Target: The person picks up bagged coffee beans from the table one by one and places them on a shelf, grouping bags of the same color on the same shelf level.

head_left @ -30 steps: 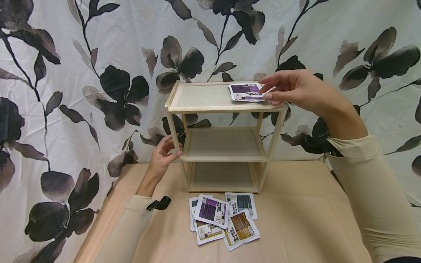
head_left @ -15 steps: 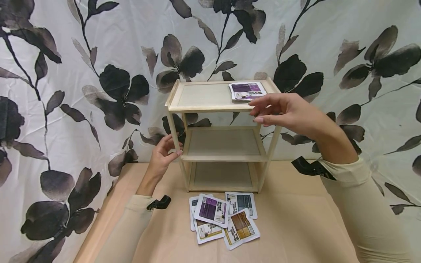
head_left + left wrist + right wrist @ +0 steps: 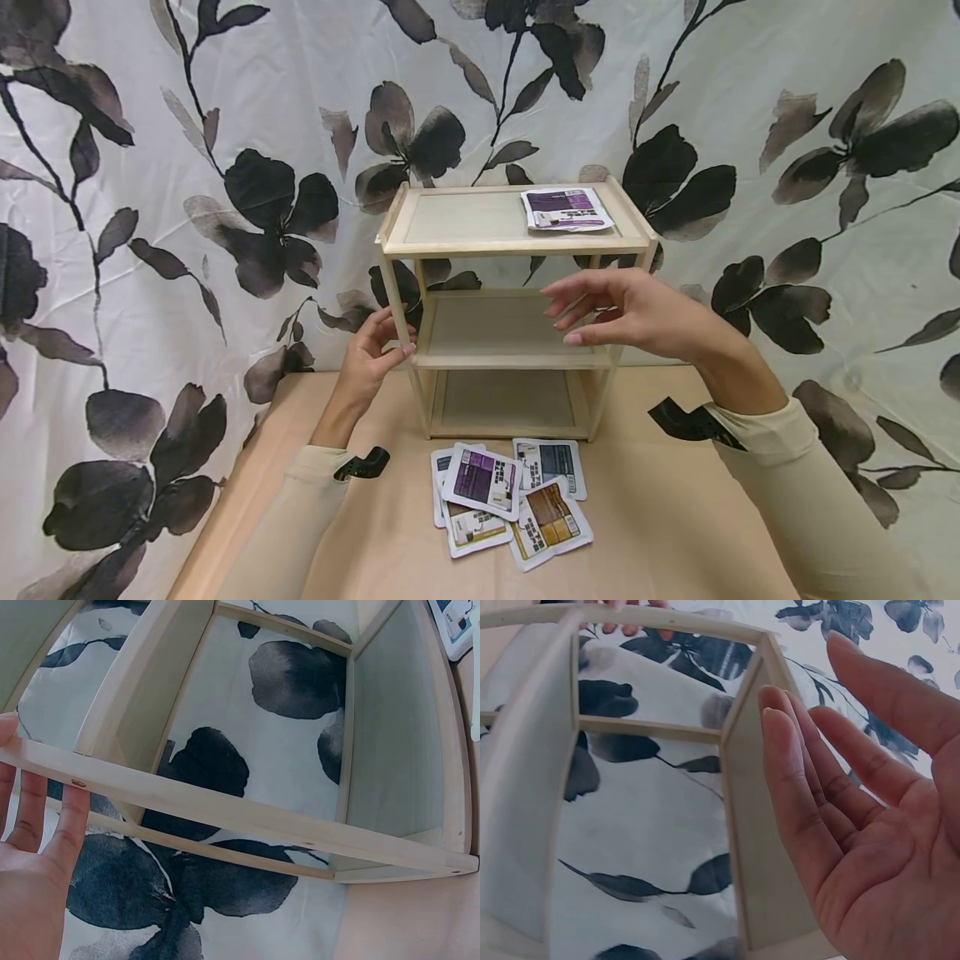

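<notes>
A small three-tier wooden shelf (image 3: 517, 250) stands at the back of the table. My left hand (image 3: 371, 354) holds its front left post (image 3: 187, 799), thumb on one side and fingers behind. My right hand (image 3: 630, 312) hovers in front of the middle tier with nothing in it; its fingers are loosely bent in the right wrist view. A purple-and-white packet (image 3: 567, 209) lies flat on the right part of the top tier. Below the shelf's front edge lie several overlapping packets, with a purple one (image 3: 482, 481) uppermost, a brown one (image 3: 551, 523) at the right and a grey-blue one (image 3: 551, 468) behind.
The table (image 3: 675, 500) has a peach-coloured cover. A white cloth with dark flowers (image 3: 292, 225) hangs right behind the shelf. Dark wrist straps (image 3: 690, 419) sit at both cuffs.
My right hand has let go of the purple packet on the top tier and come down to the middle tier's height. The left hand stays on the post.
</notes>
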The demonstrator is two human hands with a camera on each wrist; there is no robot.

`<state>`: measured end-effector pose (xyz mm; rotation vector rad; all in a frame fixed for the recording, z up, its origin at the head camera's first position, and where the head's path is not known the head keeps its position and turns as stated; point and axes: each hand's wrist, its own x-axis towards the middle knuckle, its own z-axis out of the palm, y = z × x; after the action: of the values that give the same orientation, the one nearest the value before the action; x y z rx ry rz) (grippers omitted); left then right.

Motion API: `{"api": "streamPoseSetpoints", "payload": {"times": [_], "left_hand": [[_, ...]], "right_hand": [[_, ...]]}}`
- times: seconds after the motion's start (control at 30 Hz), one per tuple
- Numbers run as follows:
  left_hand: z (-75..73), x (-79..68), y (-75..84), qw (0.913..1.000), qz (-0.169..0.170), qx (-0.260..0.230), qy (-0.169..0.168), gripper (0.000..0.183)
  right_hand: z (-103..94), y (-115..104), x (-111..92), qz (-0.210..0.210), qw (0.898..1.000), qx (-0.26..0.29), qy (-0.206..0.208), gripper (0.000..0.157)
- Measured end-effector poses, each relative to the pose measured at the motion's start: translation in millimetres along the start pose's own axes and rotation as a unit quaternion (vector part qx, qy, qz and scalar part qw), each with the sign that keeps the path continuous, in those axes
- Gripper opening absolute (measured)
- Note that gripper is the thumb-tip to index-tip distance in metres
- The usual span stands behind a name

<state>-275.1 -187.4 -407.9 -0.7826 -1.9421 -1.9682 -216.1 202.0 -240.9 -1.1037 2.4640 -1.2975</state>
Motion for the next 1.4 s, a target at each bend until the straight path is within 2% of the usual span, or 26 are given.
{"api": "streamPoseSetpoints", "payload": {"times": [0.1, 0.3, 0.57, 0.9, 1.23, 1.4], "left_hand": [[0.1, 0.0, -0.3, 1.0000, 0.001, 0.000, 0.000, 0.062], [-0.1, -0.1, -1.4, 1.0000, 0.004, 0.000, -0.003, 0.061], [-0.4, -0.3, -2.6, 1.0000, -0.001, -0.005, -0.002, 0.062], [0.9, 0.6, -0.9, 1.0000, 0.001, -0.006, 0.003, 0.062], [0.8, 0.6, -1.8, 1.0000, -0.001, -0.006, 0.004, 0.062], [1.0, 0.6, -1.6, 1.0000, 0.000, -0.003, 0.004, 0.062]], "right_hand": [[6.9, 7, 1, -0.008, 1.000, 0.005, -0.024, 0.056], [23.7, 23, 1, 0.011, 0.997, 0.035, -0.069, 0.063], [47.1, 49, 3, 0.000, 0.989, 0.103, -0.106, 0.068], [83.2, 86, 5, -0.025, 0.981, 0.157, -0.113, 0.066], [119.3, 122, 3, -0.077, 0.974, 0.187, -0.105, 0.065], [134.4, 139, 2, -0.081, 0.969, 0.207, -0.109, 0.067]]}}
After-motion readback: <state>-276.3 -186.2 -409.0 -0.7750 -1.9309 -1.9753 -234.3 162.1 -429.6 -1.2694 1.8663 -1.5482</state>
